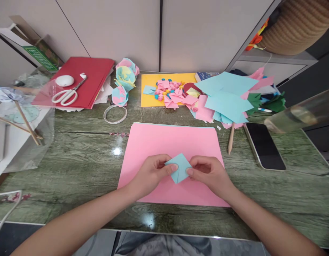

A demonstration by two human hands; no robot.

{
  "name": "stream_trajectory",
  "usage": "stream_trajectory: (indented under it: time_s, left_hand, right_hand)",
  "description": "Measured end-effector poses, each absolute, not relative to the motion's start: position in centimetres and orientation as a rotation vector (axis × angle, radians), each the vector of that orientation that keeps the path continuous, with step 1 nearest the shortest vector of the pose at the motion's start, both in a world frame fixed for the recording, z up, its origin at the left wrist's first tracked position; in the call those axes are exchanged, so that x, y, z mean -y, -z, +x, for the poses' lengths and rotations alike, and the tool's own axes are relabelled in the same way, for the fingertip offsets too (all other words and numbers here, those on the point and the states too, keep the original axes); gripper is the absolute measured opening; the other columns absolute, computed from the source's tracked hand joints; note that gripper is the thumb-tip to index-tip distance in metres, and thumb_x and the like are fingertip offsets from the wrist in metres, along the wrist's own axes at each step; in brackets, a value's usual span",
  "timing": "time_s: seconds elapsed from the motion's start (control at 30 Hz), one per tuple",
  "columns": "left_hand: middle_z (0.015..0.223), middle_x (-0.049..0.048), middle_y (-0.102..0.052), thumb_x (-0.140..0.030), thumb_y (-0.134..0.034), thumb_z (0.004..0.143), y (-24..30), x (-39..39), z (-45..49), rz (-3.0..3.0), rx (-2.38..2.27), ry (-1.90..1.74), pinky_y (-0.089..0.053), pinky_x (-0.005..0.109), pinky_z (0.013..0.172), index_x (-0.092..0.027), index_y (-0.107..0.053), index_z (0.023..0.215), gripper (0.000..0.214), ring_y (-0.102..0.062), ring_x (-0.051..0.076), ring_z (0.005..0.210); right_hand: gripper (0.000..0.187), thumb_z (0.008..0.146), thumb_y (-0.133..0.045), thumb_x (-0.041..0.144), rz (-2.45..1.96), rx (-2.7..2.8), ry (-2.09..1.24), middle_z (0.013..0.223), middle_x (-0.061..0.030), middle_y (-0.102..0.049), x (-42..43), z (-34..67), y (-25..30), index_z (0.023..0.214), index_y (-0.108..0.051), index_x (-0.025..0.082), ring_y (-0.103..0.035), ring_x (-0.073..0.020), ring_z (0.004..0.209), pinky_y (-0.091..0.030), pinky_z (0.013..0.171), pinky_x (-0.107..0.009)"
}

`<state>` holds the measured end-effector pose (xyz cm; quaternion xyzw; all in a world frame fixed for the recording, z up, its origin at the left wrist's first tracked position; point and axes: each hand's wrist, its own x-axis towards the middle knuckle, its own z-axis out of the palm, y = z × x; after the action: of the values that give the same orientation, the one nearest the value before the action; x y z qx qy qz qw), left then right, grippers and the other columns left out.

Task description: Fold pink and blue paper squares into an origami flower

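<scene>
A small folded light-blue paper [181, 166] is held between my two hands, turned like a diamond with a crease down its lower part. My left hand [155, 171] pinches its left corner, thumb on top and fingers underneath. At the right corner, my right hand [209, 175] grips it the same way between thumb and curled fingers. Beneath both hands lies a stack of pink paper sheets [164, 142], with a thin light-blue edge showing at its far side.
Scissors [68, 95] and a white case [64, 80] lie on red paper [89, 78]. Folded paper balls [120, 95] and a tape roll [115, 114] stand beside. Behind are yellow paper [147, 101] and light-blue sheets [225, 89]. A phone [265, 145] and a tilted clear bottle [300, 112] are right.
</scene>
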<state>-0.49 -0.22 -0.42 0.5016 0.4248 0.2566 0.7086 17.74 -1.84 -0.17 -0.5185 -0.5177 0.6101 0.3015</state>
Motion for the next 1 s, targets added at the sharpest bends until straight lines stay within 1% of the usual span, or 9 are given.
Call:
stream_trajectory:
  time_s: [0.27,0.5,0.67,0.83,1.0]
  left_hand:
    - [0.064,-0.0001,-0.049,-0.034,-0.054,0.073,0.0,-0.5,-0.8,1.113,-0.973,-0.582,-0.034,0.023,0.060,-0.011,-0.056,0.070,0.023,-0.044,0.011,0.062]
    - [0.061,-0.0006,-0.050,-0.034,-0.055,0.073,0.2,-0.9,-1.1,1.059,-0.975,-0.653,-0.033,0.022,0.058,-0.012,-0.055,0.065,0.023,-0.043,0.010,0.059]
    - [0.062,-0.0004,-0.051,-0.034,-0.055,0.072,0.4,-1.3,-1.4,1.008,-0.976,-0.697,-0.032,0.022,0.057,-0.012,-0.055,0.066,0.023,-0.044,0.010,0.058]
    - [0.061,-0.0009,-0.050,-0.033,-0.055,0.073,0.5,-1.1,-1.2,1.023,-0.953,-0.660,-0.031,0.022,0.057,-0.012,-0.056,0.067,0.022,-0.042,0.009,0.058]
    - [0.061,-0.0004,-0.049,-0.033,-0.054,0.073,0.3,-1.1,-1.1,1.055,-0.967,-0.640,-0.032,0.022,0.058,-0.011,-0.056,0.067,0.022,-0.042,0.009,0.059]
  right_hand:
    - [0.014,0.071,-0.058,0.025,-1.324,1.393,-1.608,0.057,0.0006,-0.053,1.4,18.3,-0.1,0.061,-0.056,0.015,-0.047,-0.0100,0.055,-0.040,0.053,-0.022]
    - [0.015,0.071,-0.059,0.027,-1.347,1.354,-1.546,0.054,0.0006,-0.054,0.9,19.1,-0.1,0.061,-0.058,0.015,-0.048,-0.0104,0.051,-0.038,0.050,-0.023]
    - [0.016,0.074,-0.057,0.027,-1.327,1.279,-1.437,0.057,0.0003,-0.055,0.6,19.7,-0.2,0.063,-0.057,0.016,-0.050,-0.0110,0.054,-0.039,0.054,-0.024]
    - [0.015,0.075,-0.057,0.031,-1.279,1.326,-1.531,0.065,-0.0001,-0.056,0.8,18.9,-0.2,0.074,-0.059,0.017,-0.052,-0.0118,0.060,-0.041,0.059,-0.024]
    - [0.017,0.074,-0.057,0.034,-1.261,1.359,-1.611,0.069,-0.0011,-0.055,0.9,18.5,-0.1,0.078,-0.058,0.017,-0.051,-0.0125,0.064,-0.043,0.061,-0.025]
